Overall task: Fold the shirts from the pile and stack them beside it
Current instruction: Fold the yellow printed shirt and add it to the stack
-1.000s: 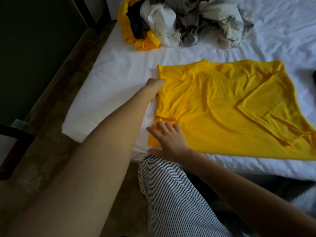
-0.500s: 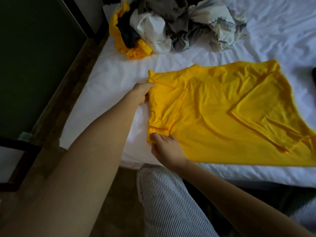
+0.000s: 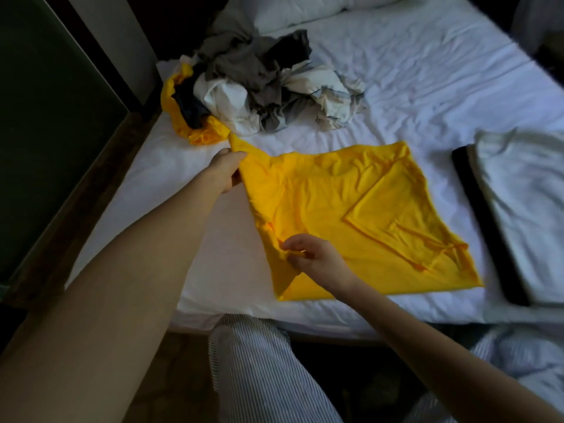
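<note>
- The left hand [image 3: 227, 170] has its fingers [image 3: 237, 156] curled tight on the upper left corner of the yellow shirt [image 3: 351, 209] and holds that corner up off the bed [image 3: 427, 87].
- The right hand [image 3: 317, 261] pinches the lower left edge of the same shirt between thumb and curled fingers [image 3: 292, 243], bunching the cloth there.
- The yellow shirt lies in the middle of the frame, creased. Its right part is flat on the sheet with a sleeve folded in over it, and its left edge is raised between the two hands.
- Half a second ago that left edge lay on the sheet with both hands at it. Now it is lifted, and its top corner is drawn up toward the pile.
- The pile [image 3: 259, 87] of unfolded shirts, grey, white, black and yellow, sits in the upper middle of the frame, just beyond the raised corner.
- A folded stack [image 3: 525, 209], pale cloth over a black layer, lies at the right edge of the frame, near the yellow shirt but apart from it.
- Striped trousers [image 3: 259, 377] show at the bottom, against the bed's near edge.
</note>
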The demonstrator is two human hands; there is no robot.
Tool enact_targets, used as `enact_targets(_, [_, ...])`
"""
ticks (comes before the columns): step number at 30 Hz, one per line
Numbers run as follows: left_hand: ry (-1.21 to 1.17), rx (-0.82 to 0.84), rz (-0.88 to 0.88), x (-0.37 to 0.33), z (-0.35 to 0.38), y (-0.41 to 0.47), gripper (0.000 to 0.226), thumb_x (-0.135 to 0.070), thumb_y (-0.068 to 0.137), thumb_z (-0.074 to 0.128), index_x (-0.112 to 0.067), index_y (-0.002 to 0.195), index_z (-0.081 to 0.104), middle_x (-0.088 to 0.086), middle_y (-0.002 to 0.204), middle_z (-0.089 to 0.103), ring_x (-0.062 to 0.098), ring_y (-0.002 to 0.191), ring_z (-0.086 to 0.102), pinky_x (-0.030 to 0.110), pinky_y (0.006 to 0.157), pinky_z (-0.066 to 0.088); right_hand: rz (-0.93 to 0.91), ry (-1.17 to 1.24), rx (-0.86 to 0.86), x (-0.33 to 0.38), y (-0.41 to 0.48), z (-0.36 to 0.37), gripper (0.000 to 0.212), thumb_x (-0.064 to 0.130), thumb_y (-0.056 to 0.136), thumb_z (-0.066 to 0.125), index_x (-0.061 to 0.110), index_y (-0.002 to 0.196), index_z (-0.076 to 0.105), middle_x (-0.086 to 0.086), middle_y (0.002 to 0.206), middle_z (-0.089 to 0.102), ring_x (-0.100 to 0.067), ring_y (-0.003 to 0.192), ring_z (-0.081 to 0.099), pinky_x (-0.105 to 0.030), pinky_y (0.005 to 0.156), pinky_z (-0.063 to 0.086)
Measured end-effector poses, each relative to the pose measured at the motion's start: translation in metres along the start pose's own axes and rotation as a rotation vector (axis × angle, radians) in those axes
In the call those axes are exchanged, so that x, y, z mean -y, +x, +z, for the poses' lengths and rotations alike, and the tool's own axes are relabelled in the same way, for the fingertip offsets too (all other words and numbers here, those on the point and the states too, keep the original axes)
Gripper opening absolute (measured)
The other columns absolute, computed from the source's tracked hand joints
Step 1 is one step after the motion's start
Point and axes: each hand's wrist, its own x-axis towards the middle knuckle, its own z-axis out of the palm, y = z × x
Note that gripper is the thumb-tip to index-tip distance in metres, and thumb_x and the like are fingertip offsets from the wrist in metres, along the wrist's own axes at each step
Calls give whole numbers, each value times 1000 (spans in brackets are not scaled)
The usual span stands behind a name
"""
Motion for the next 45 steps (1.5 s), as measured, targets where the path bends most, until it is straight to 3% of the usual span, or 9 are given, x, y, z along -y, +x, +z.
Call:
enact_targets(3, [-31, 14, 28, -6, 22, -7, 32, -17, 96, 53, -13, 128, 46, 12, 115, 59, 26, 101, 59, 39, 79, 53, 31, 80, -34, -5, -13, -30, 33, -8, 87, 55, 25, 85, 60, -2, 88, 56, -9, 58, 54, -29, 61, 46])
enact_targets(12, [71, 59, 103, -29, 126, -31, 4, -9, 95, 53, -11, 97, 50, 9, 83, 49, 19, 70, 50, 32, 53, 48, 129, 193, -106, -21, -43, -119, 40, -20, 82, 47, 18, 93, 55, -14, 93, 50, -10, 53, 53, -21, 51, 48])
enact_targets(20, [138, 105, 100, -23, 235, -40, 22, -6, 89, 55, -12, 71, 45, 7, 65, 46, 15, 54, 45, 16, 34, 40, 241, 237, -168, -47, -73, -187, 33, -18, 76, 52, 11, 90, 51, -8, 76, 49, -7, 46, 50, -22, 47, 46])
enact_targets(26, [168, 188, 25, -12, 291, -53, 13, -3, 89, 58, -6, 80, 48, 9, 63, 46, 15, 51, 45, 16, 30, 39, 390, 232, -99, -60, -90, -216, 35, -13, 78, 54, 6, 106, 43, -11, 81, 45, -14, 58, 48, -22, 45, 44])
enact_targets(32, [118, 189, 34, -11, 317, -62, 15, -5, 91, 56, -5, 105, 48, 8, 68, 48, 12, 47, 50, 18, 32, 44, 455, 370, -204, -71, -94, -221, 29, -10, 71, 54, 7, 93, 46, -9, 71, 45, -14, 51, 45, -22, 41, 41])
enact_targets(36, [31, 260, -50, 0, 320, -67, 8, -10, 95, 49, -7, 88, 51, 8, 73, 50, 16, 60, 51, 24, 45, 50, 520, 166, -279, -70, -95, -222, 22, -12, 85, 44, 8, 94, 47, -9, 69, 46, -16, 53, 43, -19, 40, 41])
enact_targets(41, [-9, 221, 254, 1, 297, -69, 26, 0, 94, 40, -15, 76, 53, 4, 72, 56, 12, 55, 53, 19, 48, 43, 463, -249, -414, -56, -84, -215, 40, -1, 83, 49, 6, 122, 45, -10, 93, 60, -28, 80, 57, -35, 71, 47])
enact_targets(43, [154, 144, 463, 7, 275, -77, 26, 0, 93, 39, -15, 80, 55, -1, 77, 59, 15, 68, 56, 24, 61, 46, 275, -508, -535, -44, -71, -207, 54, 2, 78, 52, 5, 132, 43, -14, 124, 55, -34, 115, 50, -39, 95, 37])
enact_targets(45, [351, 71, 659, 23, 253, -90, 20, -4, 91, 42, -12, 89, 60, -1, 87, 65, 19, 81, 60, 30, 72, 46, 23, -565, -615, -29, -47, -194, 59, 11, 73, 49, -1, 131, 46, -17, 131, 53, -36, 124, 45, -38, 102, 31])
